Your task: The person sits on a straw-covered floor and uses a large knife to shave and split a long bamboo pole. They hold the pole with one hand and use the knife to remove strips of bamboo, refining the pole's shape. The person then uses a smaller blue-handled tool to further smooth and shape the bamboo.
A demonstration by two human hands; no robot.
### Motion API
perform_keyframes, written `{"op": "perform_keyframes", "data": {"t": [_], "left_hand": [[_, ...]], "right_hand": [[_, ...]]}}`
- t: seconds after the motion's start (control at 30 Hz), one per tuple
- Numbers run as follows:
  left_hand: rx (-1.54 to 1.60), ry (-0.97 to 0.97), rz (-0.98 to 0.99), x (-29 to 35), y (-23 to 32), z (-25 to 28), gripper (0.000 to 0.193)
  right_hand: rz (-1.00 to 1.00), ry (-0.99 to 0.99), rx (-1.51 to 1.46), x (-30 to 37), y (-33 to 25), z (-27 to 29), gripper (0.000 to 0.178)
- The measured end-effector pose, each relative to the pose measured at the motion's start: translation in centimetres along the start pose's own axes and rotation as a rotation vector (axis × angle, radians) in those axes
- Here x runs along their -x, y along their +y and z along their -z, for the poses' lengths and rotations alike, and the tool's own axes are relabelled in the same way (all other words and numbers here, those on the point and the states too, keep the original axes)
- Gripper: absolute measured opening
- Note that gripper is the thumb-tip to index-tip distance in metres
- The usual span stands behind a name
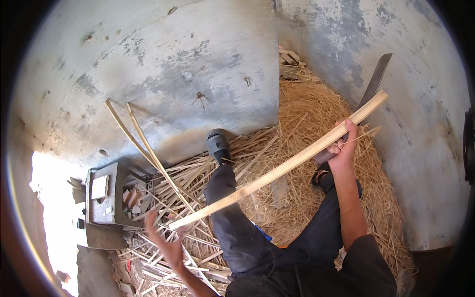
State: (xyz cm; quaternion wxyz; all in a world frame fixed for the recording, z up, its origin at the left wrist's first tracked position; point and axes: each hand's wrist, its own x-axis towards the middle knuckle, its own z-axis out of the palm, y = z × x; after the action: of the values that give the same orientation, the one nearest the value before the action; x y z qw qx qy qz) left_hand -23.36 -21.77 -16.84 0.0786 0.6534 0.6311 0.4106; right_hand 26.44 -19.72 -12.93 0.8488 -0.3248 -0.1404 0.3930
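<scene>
A long, pale bamboo strip (283, 170) slants across my legs, from beside my left hand up to the right. My right hand (345, 147) is closed around its upper part. A dark, long-bladed machete (376, 80) passes through or behind the same hand; its blade points up and away, and the exact grip on it is partly hidden. A thin splinter sticks out to the right of that hand. My left hand (167, 246) is open with fingers apart, close to the strip's lower end. Whether it touches the strip I cannot tell.
Bamboo shavings (316, 106) heap on the floor to the right; cut strips (190, 173) lie thickly at left. Two longer strips (141, 137) lean against the worn grey wall (163, 64). A dark box-like cabinet (105, 198) stands far left. A second wall (415, 128) closes the right side.
</scene>
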Motion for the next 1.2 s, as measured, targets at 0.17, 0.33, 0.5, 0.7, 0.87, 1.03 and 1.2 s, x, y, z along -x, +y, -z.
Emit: {"op": "perform_keyframes", "data": {"t": [0.17, 0.33, 0.5, 0.7, 0.87, 1.03, 1.2], "left_hand": [[-0.142, -0.484, -0.398, -1.5, 7.0, -5.5, 0.097], [0.023, -0.752, -0.379, -2.4, 5.4, -8.8, 0.048], [0.256, -0.932, -0.211, -1.6, 7.3, -7.8, 0.039], [0.640, -0.765, 0.083, 0.8, 8.5, -8.9, 0.054], [0.596, -0.674, -0.071, 0.2, 11.3, -10.6, 0.057], [0.536, -0.663, -0.111, 0.7, 14.0, -10.7, 0.045], [0.448, -0.652, -0.119, 1.4, 15.1, -10.8, 0.043]], "right_hand": [[0.048, -0.060, 0.029, 0.5, -0.9, -2.7, 0.037], [0.038, 0.052, 0.139, 0.1, -3.5, -3.5, 0.044], [0.138, -0.072, 0.259, -2.4, -7.7, -0.4, 0.059], [0.386, 0.034, 0.716, -0.4, -7.0, 3.2, 0.060], [0.614, -0.486, 1.264, 4.5, -1.9, 2.4, 0.060], [0.600, -0.780, 1.551, 7.1, 1.7, -0.5, 0.052], [0.727, -0.950, 1.591, 7.7, 3.6, -1.8, 0.052]]}}
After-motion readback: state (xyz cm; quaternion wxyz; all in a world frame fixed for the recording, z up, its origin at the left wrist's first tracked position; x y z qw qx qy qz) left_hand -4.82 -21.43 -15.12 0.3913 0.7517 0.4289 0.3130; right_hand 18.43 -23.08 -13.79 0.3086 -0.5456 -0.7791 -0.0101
